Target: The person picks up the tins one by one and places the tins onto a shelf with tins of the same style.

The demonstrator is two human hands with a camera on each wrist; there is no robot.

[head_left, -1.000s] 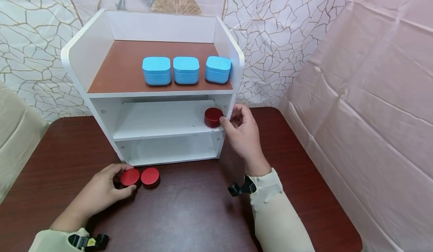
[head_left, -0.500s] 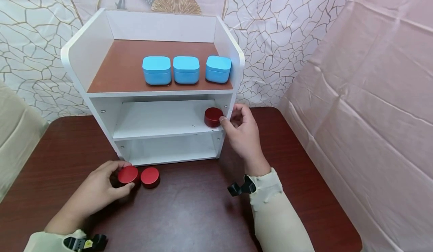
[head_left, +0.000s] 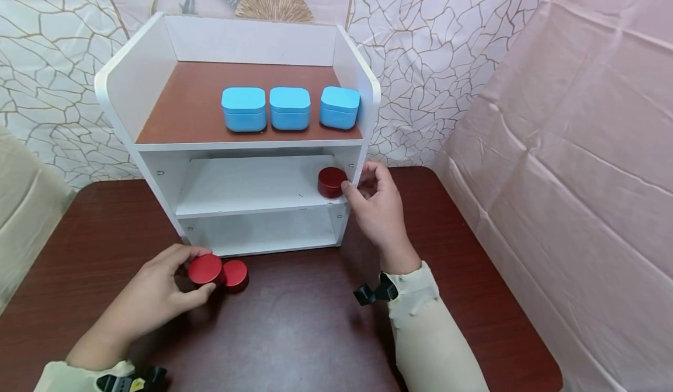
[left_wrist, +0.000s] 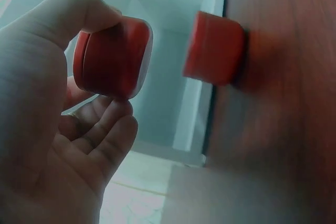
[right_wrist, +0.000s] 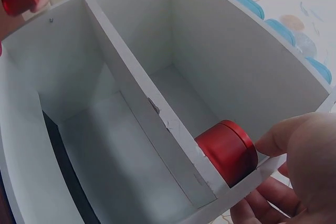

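Note:
In the head view my left hand (head_left: 158, 290) pinches a red round tin (head_left: 205, 269) between thumb and fingers. The left wrist view shows that held tin (left_wrist: 113, 59) raised off the table and slightly tilted. Just right of it, a second red tin (head_left: 236, 276) stands on the table, partly overlapped by the held one. A third, darker red tin (head_left: 331, 183) stands at the right end of the middle shelf. My right hand (head_left: 380, 211) grips the right side panel of the white shelf unit (head_left: 252, 187). Its thumb lies right at that third tin (right_wrist: 228, 150), fingers outside the panel.
Three light blue lidded boxes, left (head_left: 244, 110), middle (head_left: 290, 108) and right (head_left: 339, 107), stand in a row on the unit's brown top. The dark wooden table (head_left: 294, 322) carries the unit. Patterned wall covering hangs behind, with pale fabric along the right.
My left hand has lifted the left red tin off the table, moving it slightly left and then back right, now overlapping the second tin. The right hand stays in place.

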